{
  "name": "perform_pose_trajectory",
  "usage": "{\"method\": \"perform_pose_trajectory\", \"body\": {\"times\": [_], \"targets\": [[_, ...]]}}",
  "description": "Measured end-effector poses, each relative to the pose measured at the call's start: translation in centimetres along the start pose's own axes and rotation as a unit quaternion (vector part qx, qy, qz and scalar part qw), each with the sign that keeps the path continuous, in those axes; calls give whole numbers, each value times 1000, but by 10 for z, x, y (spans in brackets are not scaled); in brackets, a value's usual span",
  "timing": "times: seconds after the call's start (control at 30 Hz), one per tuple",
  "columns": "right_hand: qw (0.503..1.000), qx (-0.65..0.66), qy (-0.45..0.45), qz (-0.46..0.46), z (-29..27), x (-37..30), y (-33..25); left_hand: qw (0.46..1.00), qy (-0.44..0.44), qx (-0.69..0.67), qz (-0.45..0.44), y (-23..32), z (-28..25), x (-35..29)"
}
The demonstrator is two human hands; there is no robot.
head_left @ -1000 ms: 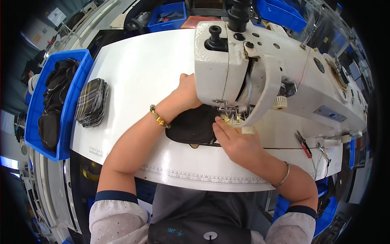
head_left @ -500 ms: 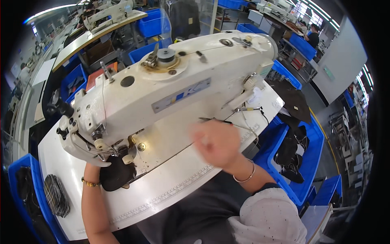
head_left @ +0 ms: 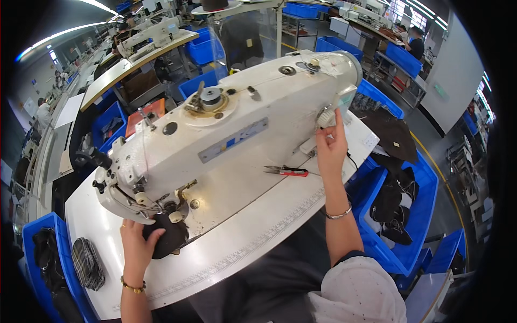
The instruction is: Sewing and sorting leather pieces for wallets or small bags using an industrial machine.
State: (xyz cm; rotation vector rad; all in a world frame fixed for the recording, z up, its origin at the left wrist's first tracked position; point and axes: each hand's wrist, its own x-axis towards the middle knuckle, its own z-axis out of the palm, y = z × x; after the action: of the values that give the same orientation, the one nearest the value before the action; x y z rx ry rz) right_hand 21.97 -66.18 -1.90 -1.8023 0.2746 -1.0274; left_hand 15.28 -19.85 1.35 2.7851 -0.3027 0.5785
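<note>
My left hand (head_left: 138, 245) rests at the left edge of a dark fabric piece (head_left: 168, 238), thumb spread over it and fingers stretched out by the needle area. The piece lies under the presser area of a white sewing machine (head_left: 231, 134); its far part is hidden by the machine head. My right hand (head_left: 332, 144) is raised at the machine's right end, beside a ridged dial (head_left: 326, 116). Its index finger points up and the others are bent; whether it touches the dial I cannot tell. Red-handled thread snips (head_left: 288, 171) lie on the machine bed.
A blue bin (head_left: 371, 226) at right holds dark pieces; another blue bin (head_left: 56, 231) stands at left. A stack of striped fabric pieces (head_left: 88, 264) lies on the white table (head_left: 242, 237) near its left edge. Other workstations and people fill the background.
My right hand has moved away from me and rightward, from above the bed to the dial, uncovering the snips. My left hand has come into view from behind the machine head.
</note>
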Motion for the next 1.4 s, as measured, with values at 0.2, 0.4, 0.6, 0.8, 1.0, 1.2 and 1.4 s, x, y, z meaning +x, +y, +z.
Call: {"method": "perform_pose_trajectory", "body": {"times": [0.2, 0.4, 0.6, 0.8, 1.0, 1.2, 1.4], "targets": [[994, 105, 3, 43, -4, 1, 0, 981, -148, -121, 2, 19, -25, -10], [993, 119, -2, 25, 0, 0, -6, 970, -176, -80, 145, 24, -31, -15], [994, 102, 5, 42, -1, -2, -4, 975, -146, -84, 144, 20, -27, -18], [994, 101, 18, 25, 3, -2, 1, 979, -91, -61, 170, 22, -25, -23], [994, 109, 4, 11, 0, -2, 6, 983, -74, -12, 168, 26, -21, -26], [991, 135, 10, -13, 1, -2, 14, 985, -70, -3, 156, 26, -17, -27], [989, 143, 23, 32, 0, 2, 14, 989, -91, 0, 120, 26, -14, -27]]}}
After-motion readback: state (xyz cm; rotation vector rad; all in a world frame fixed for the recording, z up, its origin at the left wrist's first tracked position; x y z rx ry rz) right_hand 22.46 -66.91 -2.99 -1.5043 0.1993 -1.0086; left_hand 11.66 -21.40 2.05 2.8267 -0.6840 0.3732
